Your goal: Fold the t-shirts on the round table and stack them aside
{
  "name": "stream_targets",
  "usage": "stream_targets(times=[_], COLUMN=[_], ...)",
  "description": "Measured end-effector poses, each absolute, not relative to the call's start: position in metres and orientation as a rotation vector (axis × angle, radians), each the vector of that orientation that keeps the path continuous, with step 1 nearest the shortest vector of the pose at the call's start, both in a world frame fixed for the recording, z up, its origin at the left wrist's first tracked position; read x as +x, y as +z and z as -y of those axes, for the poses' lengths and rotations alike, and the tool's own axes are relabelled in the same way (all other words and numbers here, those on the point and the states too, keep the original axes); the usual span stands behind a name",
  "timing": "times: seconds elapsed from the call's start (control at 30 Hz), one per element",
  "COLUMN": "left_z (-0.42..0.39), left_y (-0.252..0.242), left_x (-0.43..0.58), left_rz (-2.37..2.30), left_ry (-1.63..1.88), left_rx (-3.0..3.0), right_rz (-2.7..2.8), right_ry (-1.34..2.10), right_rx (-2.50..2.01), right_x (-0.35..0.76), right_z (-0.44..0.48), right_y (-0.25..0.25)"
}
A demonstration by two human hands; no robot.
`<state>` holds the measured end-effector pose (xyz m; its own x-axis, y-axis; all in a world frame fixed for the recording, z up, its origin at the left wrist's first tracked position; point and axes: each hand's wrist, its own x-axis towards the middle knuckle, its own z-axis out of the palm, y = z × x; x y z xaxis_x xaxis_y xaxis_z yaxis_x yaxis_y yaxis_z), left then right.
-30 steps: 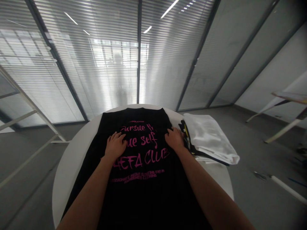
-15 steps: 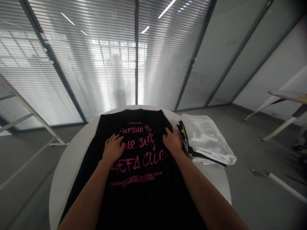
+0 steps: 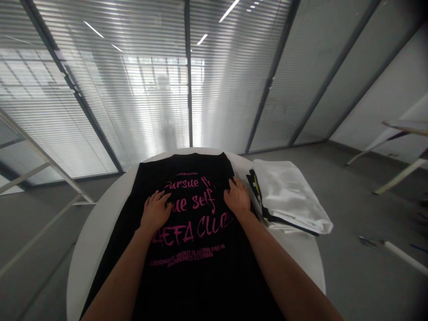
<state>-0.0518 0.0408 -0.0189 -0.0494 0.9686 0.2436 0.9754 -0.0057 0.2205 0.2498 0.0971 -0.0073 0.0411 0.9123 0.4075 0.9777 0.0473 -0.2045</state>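
Observation:
A black T-shirt (image 3: 187, 267) with pink lettering lies spread over a round white table (image 3: 100, 223). My left hand (image 3: 154, 211) rests flat on the shirt's left half, fingers stretched out over the print. My right hand (image 3: 237, 197) lies flat on the shirt's right edge, fingers extended toward the far side. Neither hand holds anything. Both forearms reach in from the bottom of the view.
A stack of folded clothes (image 3: 289, 194), white on top with dark pieces beneath, sits at the table's right side beside my right hand. Glass walls with blinds stand behind. A white metal frame (image 3: 40, 165) is at left, and another table (image 3: 404, 129) at far right.
Both hands stay flat on the shirt in nearly the same spots. The view has shifted slightly as my head moved.

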Motion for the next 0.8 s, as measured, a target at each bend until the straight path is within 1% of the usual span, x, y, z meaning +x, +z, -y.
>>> stream_targets(times=[0.23, 0.4, 0.47, 0.53, 0.6, 0.8], left_z=[-0.040, -0.056, -0.078, -0.108, -0.141, -0.223], left_y=[-0.017, 0.000, 0.009, 0.016, 0.023, 0.036], left_x=[-0.050, -0.022, -0.002, 0.019, 0.042, 0.107], left_rz=[2.225, 2.320, 2.326, 2.319, 2.214, 1.913], left_ry=[-0.522, -0.630, -0.735, -0.942, -1.098, -1.147], left_rx=[-2.150, -1.955, -2.069, -2.299, -2.485, -2.799], right_rz=[1.967, 1.969, 1.961, 1.959, 1.963, 1.985], right_ry=[-0.144, -0.067, -0.031, -0.003, 0.015, 0.024], right_rx=[-1.811, -1.772, -1.760, -1.737, -1.710, -1.667], right_x=[0.246, 0.247, 0.248, 0.250, 0.251, 0.253], right_z=[-0.092, -0.091, -0.092, -0.093, -0.094, -0.097], right_y=[-0.002, 0.000, 0.000, 0.000, -0.001, 0.000])
